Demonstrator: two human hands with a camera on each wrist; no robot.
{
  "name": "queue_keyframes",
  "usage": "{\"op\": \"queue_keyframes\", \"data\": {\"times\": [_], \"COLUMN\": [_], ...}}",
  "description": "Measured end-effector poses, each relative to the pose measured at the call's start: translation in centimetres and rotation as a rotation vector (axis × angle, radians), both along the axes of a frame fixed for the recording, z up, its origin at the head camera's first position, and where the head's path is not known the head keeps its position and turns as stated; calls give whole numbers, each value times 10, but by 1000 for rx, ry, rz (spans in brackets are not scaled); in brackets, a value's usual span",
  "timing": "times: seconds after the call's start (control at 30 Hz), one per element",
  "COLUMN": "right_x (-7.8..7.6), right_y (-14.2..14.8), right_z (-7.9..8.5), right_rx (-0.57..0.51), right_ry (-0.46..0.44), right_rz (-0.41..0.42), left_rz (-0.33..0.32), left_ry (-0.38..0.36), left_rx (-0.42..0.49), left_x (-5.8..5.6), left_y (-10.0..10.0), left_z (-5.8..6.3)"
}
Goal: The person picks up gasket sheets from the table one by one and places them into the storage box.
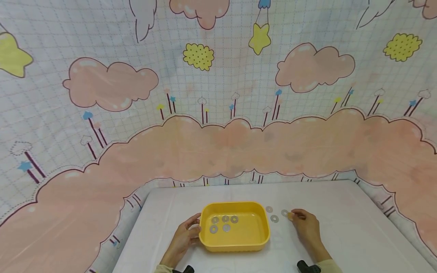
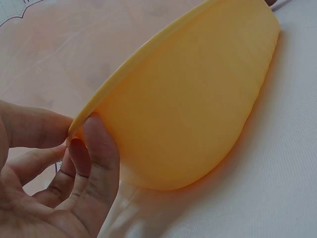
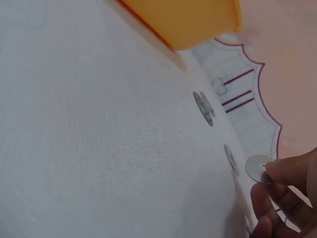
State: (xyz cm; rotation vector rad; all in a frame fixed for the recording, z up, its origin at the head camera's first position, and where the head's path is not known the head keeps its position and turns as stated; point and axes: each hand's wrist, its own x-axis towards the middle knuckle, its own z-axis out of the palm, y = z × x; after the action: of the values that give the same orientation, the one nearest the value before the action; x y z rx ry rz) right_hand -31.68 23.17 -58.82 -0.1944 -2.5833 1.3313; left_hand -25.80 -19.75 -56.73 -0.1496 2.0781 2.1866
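A yellow plastic tray stands on the white table, with several flat metal washers lying on its floor. My left hand grips its left end; in the left wrist view the thumb and fingers pinch the rim. To the right of the tray, my right hand pinches a washer between thumb and fingertips. That washer is held up on edge in the right wrist view, its hole partly covered by the thumb. Three loose washers lie between the tray and this hand.
The table has a white cover, and its far edge meets a hanging cloth printed with clouds and stars. Dark wrist straps and light sleeves show at the bottom of the head view.
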Motion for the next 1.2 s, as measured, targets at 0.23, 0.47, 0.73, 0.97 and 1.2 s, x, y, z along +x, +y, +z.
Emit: {"op": "queue_keyframes", "data": {"times": [0.23,0.47,0.73,0.97,1.2], "right_x": [1,4,5,7,7], "right_y": [6,6,5,2,0], "right_z": [10,17,18,26,34], "right_rx": [-24,-136,-261,-365,-382], "right_ry": [15,-12,-42,-32,-15], "right_rz": [-41,-30,7,34,42], "left_rz": [-1,-13,-15,-1,0], "left_ry": [1,11,10,-4,-5], "left_rx": [4,14,9,-11,-8], "left_x": [-1,0,0,1,1], "left_y": [0,0,0,1,1], "left_z": [1,2,1,2,3]}}
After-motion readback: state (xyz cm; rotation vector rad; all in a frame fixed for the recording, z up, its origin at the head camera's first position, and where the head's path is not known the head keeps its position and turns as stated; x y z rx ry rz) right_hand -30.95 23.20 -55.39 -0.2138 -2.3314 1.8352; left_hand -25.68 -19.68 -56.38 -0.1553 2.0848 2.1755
